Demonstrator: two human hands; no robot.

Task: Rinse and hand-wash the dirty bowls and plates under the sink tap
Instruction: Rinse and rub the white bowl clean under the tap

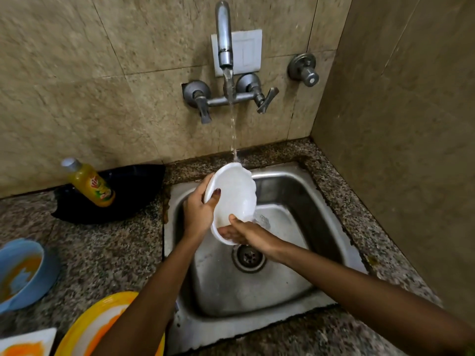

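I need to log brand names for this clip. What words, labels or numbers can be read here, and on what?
Yellow dish-soap bottle: it carries a red and green label, but the lettering is too blurred to read.
No other text, number or sign shows anywhere in the picture.

Dim, warm indoor light with a wide-angle bend

Soft light falls from above and leaves no hard shadows; the sink basin carries dull highlights on its steel, and the tap spout shows a pale sheen. The wall tile lines and worktop edges curve toward the corners. The lower left corner is smeared and soft, and the blue bowl there is blurred.
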